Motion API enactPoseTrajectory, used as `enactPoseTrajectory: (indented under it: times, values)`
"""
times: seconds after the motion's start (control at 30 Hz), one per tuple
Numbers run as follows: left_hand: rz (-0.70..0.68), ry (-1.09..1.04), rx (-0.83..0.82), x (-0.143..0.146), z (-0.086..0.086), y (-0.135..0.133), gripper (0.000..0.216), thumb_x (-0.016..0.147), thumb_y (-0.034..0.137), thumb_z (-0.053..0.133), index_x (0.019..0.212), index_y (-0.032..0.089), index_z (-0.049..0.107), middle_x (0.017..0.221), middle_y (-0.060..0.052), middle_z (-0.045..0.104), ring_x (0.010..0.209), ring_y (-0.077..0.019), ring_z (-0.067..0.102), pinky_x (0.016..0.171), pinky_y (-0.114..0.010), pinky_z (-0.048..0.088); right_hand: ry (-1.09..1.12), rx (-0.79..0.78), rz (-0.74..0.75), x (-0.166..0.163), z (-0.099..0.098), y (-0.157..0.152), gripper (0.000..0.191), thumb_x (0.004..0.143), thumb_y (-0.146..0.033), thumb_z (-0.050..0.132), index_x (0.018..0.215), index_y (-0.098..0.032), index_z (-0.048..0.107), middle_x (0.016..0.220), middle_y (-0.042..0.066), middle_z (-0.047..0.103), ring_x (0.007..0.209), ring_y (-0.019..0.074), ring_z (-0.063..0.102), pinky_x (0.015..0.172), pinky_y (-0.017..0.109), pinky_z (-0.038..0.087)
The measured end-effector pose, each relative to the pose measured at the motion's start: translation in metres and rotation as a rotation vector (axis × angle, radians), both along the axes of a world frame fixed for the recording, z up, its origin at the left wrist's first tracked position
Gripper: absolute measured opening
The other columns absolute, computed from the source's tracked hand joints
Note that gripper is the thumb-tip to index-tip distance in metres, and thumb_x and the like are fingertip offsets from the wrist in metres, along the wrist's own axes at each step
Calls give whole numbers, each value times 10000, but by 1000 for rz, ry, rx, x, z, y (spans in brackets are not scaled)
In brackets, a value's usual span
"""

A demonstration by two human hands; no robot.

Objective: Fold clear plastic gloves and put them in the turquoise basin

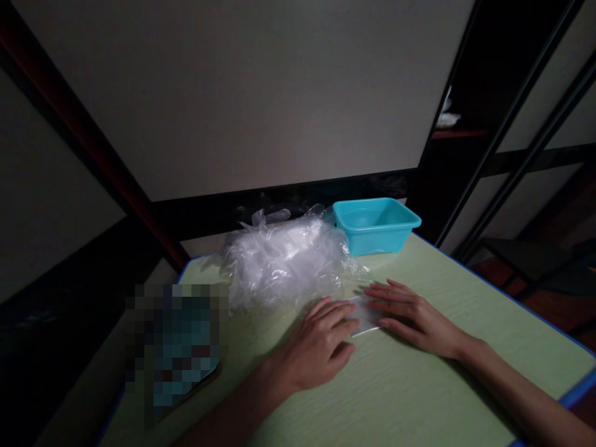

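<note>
Both my hands lie on a pale green table. My left hand rests palm down with its fingers stretched out, the fingertips on a small flat piece of clear plastic film. My right hand also lies flat, fingers extended leftward, pressing the other side of that film. Just beyond my hands sits a big crumpled heap of clear plastic bags.
A turquoise plastic tub stands at the back of the table, right of the heap. A blurred rectangular object lies at the table's left edge. A blue rim borders the table. Dark metal frame bars rise at right.
</note>
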State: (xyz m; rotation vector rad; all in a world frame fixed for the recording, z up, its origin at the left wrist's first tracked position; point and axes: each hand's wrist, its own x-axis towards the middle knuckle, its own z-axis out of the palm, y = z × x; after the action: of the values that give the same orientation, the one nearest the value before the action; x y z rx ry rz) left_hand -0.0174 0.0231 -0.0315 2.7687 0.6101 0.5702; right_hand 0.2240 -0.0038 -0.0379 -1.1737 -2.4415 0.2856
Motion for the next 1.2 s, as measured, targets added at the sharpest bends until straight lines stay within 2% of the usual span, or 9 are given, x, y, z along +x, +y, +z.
enactPoseTrajectory:
  times: [0.17, 0.27, 0.37, 0.47, 0.53, 0.73, 0.97, 1.2]
  values:
    - [17, 42, -11, 2, 0, -2, 302, 813, 203, 531, 1115, 211, 530, 1269, -57, 497, 1193, -191, 424, 1058, -396, 254, -52, 11, -38, -8, -3, 4, 447, 871, -336, 478, 1304, -241, 423, 1290, 89, 509, 1217, 248, 420, 1018, 529, 256]
    - [57, 9, -44, 3, -2, -1, 386, 779, 184, 553, 1159, 212, 493, 1275, -57, 490, 1183, -205, 430, 1038, -406, 291, -63, -11, -27, -10, -3, 4, 468, 866, -358, 483, 1313, -240, 410, 1306, 89, 491, 1222, 254, 412, 1022, 535, 243]
    - [164, -104, -102, 3, -7, 2, 465, 745, 133, 546, 1196, 204, 451, 1232, -51, 521, 1143, -202, 459, 999, -389, 352, -43, -1, -16, -9, -2, 3, 459, 873, -358, 471, 1315, -251, 405, 1314, 82, 484, 1230, 246, 403, 1032, 530, 227]
    - [316, -229, -182, 3, -13, 5, 405, 752, 102, 494, 1143, 203, 466, 1122, -53, 580, 1052, -200, 525, 927, -381, 423, -25, -4, 4, -7, -2, 2, 455, 878, -356, 465, 1316, -251, 402, 1305, 80, 494, 1238, 244, 392, 1041, 527, 211]
    - [367, -272, -221, 3, -16, 6, 397, 754, 88, 473, 1135, 201, 454, 1065, -58, 602, 1003, -199, 554, 894, -376, 445, -33, -22, 18, -7, -2, 2, 460, 880, -362, 459, 1321, -246, 395, 1308, 81, 492, 1247, 245, 378, 1043, 526, 205]
    - [328, -244, -248, 3, -17, 4, 481, 761, 77, 455, 1219, 186, 355, 1080, -75, 587, 1024, -192, 542, 910, -383, 436, -65, -53, 21, -8, -3, 3, 475, 885, -378, 444, 1333, -236, 377, 1322, 83, 476, 1265, 245, 348, 1050, 526, 192]
    - [325, -207, -268, 4, -16, 4, 480, 772, 87, 455, 1224, 203, 340, 1120, -74, 571, 1050, -190, 536, 923, -390, 427, -35, -57, 30, -8, -5, 3, 479, 881, -381, 453, 1335, -254, 373, 1314, 75, 486, 1261, 246, 354, 1052, 521, 192]
    - [331, -147, -119, 4, -17, 5, 494, 759, 84, 461, 1220, 205, 334, 1132, -71, 566, 1071, -220, 508, 930, -415, 403, -51, -58, 34, -7, -5, 3, 484, 885, -377, 448, 1345, -259, 355, 1327, 68, 472, 1271, 244, 337, 1057, 522, 181]
